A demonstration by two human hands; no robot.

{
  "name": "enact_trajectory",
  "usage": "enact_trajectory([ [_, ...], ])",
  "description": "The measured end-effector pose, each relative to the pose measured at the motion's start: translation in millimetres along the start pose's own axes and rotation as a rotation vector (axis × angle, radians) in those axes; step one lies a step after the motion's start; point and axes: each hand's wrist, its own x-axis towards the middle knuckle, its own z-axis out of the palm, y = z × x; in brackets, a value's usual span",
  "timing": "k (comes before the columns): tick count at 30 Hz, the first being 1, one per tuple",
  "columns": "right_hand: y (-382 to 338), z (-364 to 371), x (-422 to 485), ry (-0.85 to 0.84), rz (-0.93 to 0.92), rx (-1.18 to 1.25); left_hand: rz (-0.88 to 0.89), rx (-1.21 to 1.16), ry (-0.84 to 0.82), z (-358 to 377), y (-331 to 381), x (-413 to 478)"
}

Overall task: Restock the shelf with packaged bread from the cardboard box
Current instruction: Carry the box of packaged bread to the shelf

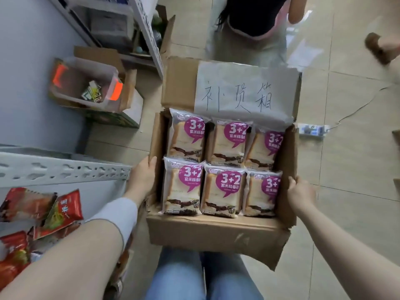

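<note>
A: The box (216, 232)?
B: Matt brown cardboard, rough and torn at the near right edge. The white paper (244, 87) on its far flap is creased.
A: And the bread packs (223, 191)?
B: Glossy clear plastic film.
A: On the left?
B: The shelf (65, 169) is white-painted perforated metal; the red packets (62, 211) on it are shiny film. The floor (346, 169) is smooth tile with a dull sheen.

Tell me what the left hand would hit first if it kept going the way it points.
The left hand grips the box's left wall, so that cardboard comes first. Just behind it, likely, is the near-left bread pack; depth from this view is unsure.
</note>
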Motion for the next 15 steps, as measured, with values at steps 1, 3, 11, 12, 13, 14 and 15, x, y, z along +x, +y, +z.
enact_trajectory([
  [1, -2, 13, 11, 0.0, 0.011, 0.0, -0.009, 0.019, -0.001, 9, -2, 16],
  [3, -5, 39, 31, -0.006, 0.047, -0.011, 0.0, 0.044, -0.018, 25, -8, 45],
  [11, -12, 101, 83, -0.047, 0.134, -0.062, 0.051, 0.141, -0.09, 62, -22, 124],
  [12, -13, 104, 89, -0.051, 0.14, -0.064, 0.053, 0.149, -0.097, 65, -23, 129],
  [13, -14, 107, 94, -0.056, 0.138, -0.069, 0.051, 0.152, -0.104, 67, -24, 132],
  [14, -16, 108, 99, -0.061, 0.127, -0.075, 0.046, 0.15, -0.109, 69, -25, 136],
  [15, -17, 109, 103, -0.067, 0.116, -0.081, 0.04, 0.145, -0.112, 71, -25, 138],
])
